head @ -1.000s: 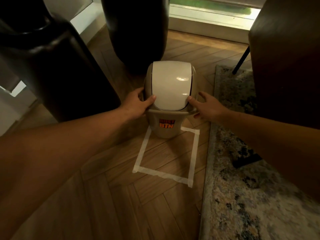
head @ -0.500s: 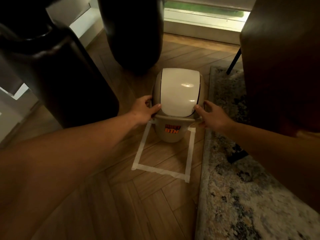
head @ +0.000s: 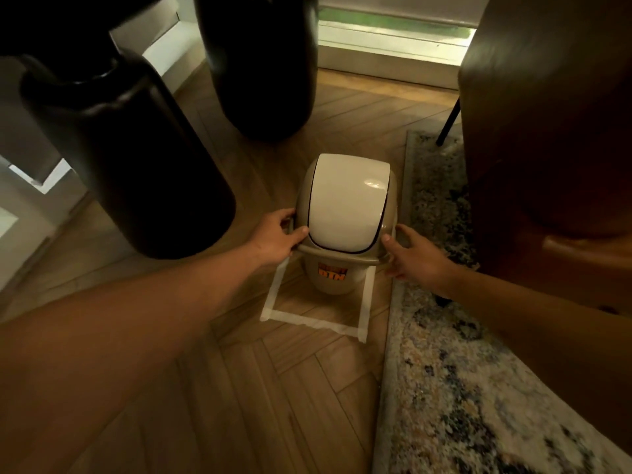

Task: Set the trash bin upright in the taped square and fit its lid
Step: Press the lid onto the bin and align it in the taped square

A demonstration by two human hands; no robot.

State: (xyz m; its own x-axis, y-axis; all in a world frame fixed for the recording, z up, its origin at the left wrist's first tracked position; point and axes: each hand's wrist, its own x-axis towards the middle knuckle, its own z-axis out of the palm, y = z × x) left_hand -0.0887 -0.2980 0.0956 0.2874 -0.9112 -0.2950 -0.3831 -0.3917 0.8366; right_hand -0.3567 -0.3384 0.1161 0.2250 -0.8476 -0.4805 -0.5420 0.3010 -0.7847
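Inside the taped square (head: 316,322) on the wood floor, I see the trash bin (head: 337,280) upright with its lid (head: 347,208) on top. My left hand (head: 278,239) clasps the lid's left rim; my right hand (head: 415,256) presses its right side, fingers spread. A rug (head: 461,388) lies just right of the square.

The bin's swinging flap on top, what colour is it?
Glossy white flap, set in a beige lid on the beige bin; the head view shows it.
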